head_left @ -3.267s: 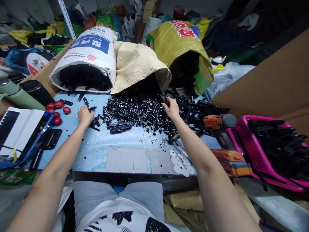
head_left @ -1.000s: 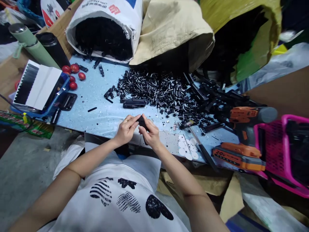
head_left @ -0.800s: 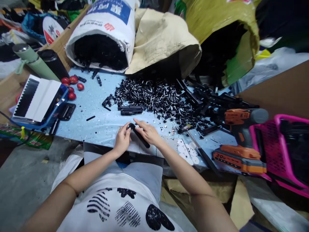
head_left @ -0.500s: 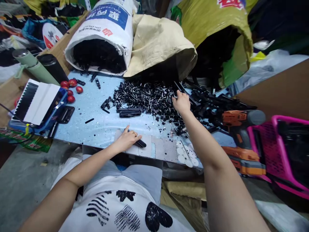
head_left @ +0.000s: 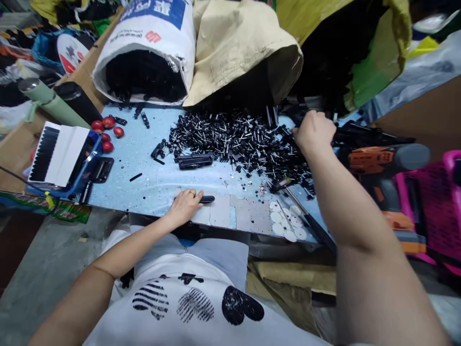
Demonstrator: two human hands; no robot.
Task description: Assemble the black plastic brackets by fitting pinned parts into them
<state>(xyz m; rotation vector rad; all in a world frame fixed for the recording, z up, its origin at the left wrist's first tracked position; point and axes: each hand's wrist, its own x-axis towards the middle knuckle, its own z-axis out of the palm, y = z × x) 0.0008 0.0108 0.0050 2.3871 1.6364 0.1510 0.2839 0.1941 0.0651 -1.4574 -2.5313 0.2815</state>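
My left hand point(head_left: 185, 206) is closed around a long, smooth black part point(head_left: 207, 199) at the front edge of the table. One rounded end of that part sticks out past my thumb. Over at the right side of the heap, my right hand point(head_left: 316, 132) reaches in among dark pieces with its fingers curled; what they grip is hidden behind the knuckles. To its left spreads a heap of small black pieces with shiny metal pins point(head_left: 223, 137). Several black parts point(head_left: 195, 161) lie together just in front of the heap.
A hammer point(head_left: 315, 223) lies beneath my right forearm, beside white discs point(head_left: 284, 223). An orange cordless drill point(head_left: 374, 161) and a pink basket point(head_left: 437, 206) stand at the right. White point(head_left: 144, 41), tan point(head_left: 239, 45) and yellow point(head_left: 306, 19) sacks line the back. Red fruits point(head_left: 108, 123) sit left.
My right hand has moved right, from the pin heap to the darker pieces. My left hand has closed further around the black part. The view has shifted, and the hammer is now visible.
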